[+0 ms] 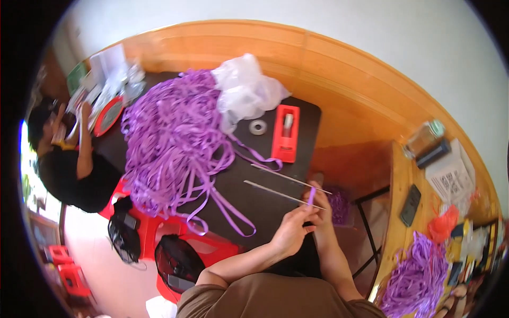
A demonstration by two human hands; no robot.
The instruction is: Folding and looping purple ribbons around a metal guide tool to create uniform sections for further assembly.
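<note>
Two thin grey rods run side by side over the near right corner of the dark table, their near ends at my hands. A short length of purple ribbon crosses between the rods there. My left hand is closed, its fingertips pinched at the lower end of that ribbon beside the nearer rod. Just right of it, my right hand is closed around the rod ends, some of its fingers hidden behind them. A large heap of purple ribbon covers the table's left side, with loose loops trailing toward me.
On the dark table are a white plastic bag, a tape roll and a red tray. A wooden bench at right bears a phone, a jar and more ribbon. Another person sits left, near red stools.
</note>
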